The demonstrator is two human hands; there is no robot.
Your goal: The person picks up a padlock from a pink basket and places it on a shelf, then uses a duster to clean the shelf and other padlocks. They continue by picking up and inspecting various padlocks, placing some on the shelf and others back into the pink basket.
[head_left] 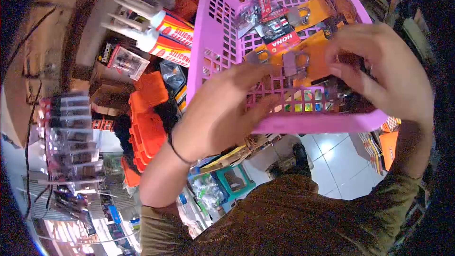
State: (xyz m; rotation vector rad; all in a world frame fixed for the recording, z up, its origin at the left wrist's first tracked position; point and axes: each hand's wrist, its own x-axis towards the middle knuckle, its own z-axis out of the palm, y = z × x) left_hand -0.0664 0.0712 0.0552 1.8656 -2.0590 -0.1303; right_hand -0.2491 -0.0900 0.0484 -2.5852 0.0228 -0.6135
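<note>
A pink plastic basket point(303, 124) stands in front of me with packaged padlocks inside. My left hand point(218, 106) reaches over its near left side, thumb and fingers apart, close to a padlock point(290, 64) on an orange card. From the right, my right hand point(384, 64) curls inward. Its thumb and fingertips meet the right edge of that orange card point(316, 57), slightly blurred. Farther back lie another padlock pack point(299, 16) and black-and-red packets point(282, 40) marked HONA. My left fingers partly cover a smaller padlock point(262, 57).
Silicone sealant tubes point(173, 42) lie left of the basket, near a white blister pack point(125, 61). Orange plastic cases point(147, 128) sit below them. Hanging clear packs point(71, 137) are at far left. A green stool point(234, 180) stands below on the tiled floor point(332, 161).
</note>
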